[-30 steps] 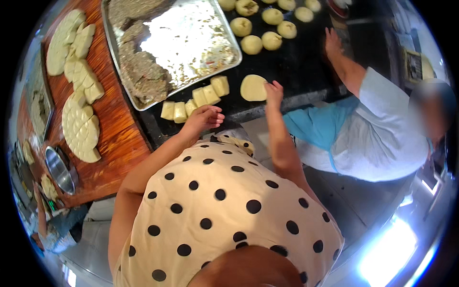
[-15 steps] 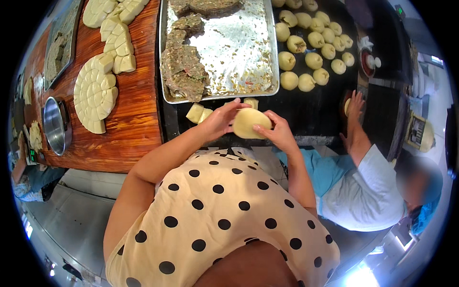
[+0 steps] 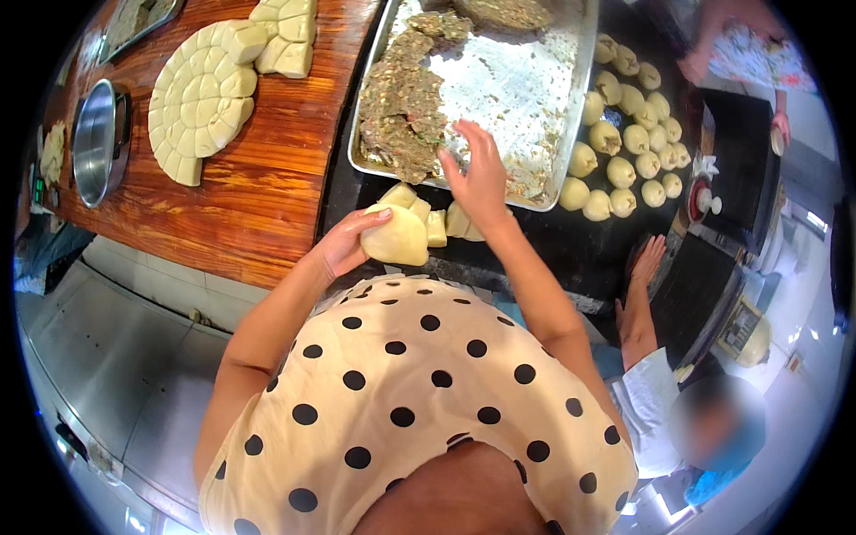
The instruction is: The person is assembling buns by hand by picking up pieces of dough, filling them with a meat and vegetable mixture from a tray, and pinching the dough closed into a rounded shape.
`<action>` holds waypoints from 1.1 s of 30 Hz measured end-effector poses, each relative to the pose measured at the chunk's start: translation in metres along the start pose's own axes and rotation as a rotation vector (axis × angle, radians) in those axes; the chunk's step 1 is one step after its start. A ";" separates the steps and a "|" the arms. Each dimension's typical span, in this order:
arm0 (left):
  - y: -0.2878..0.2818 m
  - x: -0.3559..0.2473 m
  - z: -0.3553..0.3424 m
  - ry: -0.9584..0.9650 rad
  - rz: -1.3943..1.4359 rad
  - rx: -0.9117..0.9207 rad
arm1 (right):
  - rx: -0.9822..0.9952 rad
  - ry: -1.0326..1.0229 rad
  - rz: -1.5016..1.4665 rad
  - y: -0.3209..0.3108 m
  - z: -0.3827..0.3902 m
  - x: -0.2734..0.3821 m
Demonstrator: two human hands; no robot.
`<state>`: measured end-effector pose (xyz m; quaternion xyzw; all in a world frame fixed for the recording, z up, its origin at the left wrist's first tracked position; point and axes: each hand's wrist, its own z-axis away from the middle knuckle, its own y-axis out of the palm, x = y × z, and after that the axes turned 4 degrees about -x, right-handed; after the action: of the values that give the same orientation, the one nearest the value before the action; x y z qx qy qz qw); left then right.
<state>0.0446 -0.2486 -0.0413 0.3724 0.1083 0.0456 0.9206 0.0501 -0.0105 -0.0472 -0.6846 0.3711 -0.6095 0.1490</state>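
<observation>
My left hand (image 3: 346, 245) grips a flattened round of dough (image 3: 395, 239) by its edge, thumb on top, just in front of the tray. My right hand (image 3: 478, 174) holds nothing; its fingers are spread over the near edge of the metal tray (image 3: 513, 76), beside the brown-green minced filling (image 3: 401, 116). Several small dough pieces (image 3: 436, 229) lie on the black surface between my hands. Another pale dough piece (image 3: 458, 221) is partly hidden by my right wrist.
Filled dough balls (image 3: 621, 171) stand right of the tray. On the wooden table (image 3: 285, 178) at left are cut dough (image 3: 201, 107) and a steel bowl (image 3: 96, 147). A co-worker's hand (image 3: 647, 260) rests at right; another person (image 3: 758, 58) stands at the far right.
My right hand has let go of the dough round and moved up over the tray. My left hand has carried the round to the left. The view has shifted.
</observation>
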 end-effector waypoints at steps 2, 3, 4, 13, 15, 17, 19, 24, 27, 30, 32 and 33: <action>-0.013 0.006 0.008 0.001 0.038 -0.014 | 0.079 -0.104 0.056 0.008 0.016 0.010; -0.020 0.009 0.009 0.009 0.050 -0.028 | 0.164 -0.258 0.090 0.018 0.015 0.013; -0.028 0.014 0.009 0.012 0.056 -0.040 | 0.242 -0.407 0.123 0.028 0.014 0.016; -0.021 0.002 0.008 0.068 -0.014 -0.029 | 0.623 -1.076 0.531 0.072 -0.052 0.016; -0.023 0.001 0.007 0.077 -0.009 -0.025 | 0.637 -1.146 0.557 0.077 -0.052 0.013; -0.029 0.002 0.007 0.083 0.000 -0.015 | 0.612 -1.115 0.486 0.079 -0.050 0.013; -0.031 0.003 0.010 0.092 0.011 -0.026 | 0.607 -1.056 0.380 0.075 -0.050 0.011; -0.038 0.009 0.015 0.127 0.053 -0.064 | 0.167 -0.264 0.168 0.033 -0.030 -0.010; -0.038 0.008 0.014 0.106 0.050 -0.056 | 0.140 0.023 0.189 0.035 -0.016 -0.031; -0.030 0.004 0.012 0.076 0.012 -0.061 | 0.203 0.204 0.156 0.054 -0.023 -0.031; -0.025 0.003 0.009 0.065 -0.011 -0.055 | 0.238 0.216 0.185 0.057 -0.034 -0.031; -0.025 0.004 0.008 0.064 -0.010 -0.056 | 0.255 0.222 0.199 0.057 -0.038 -0.031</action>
<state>0.0502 -0.2713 -0.0538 0.3442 0.1384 0.0559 0.9270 -0.0041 -0.0188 -0.0992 -0.5488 0.3710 -0.7054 0.2521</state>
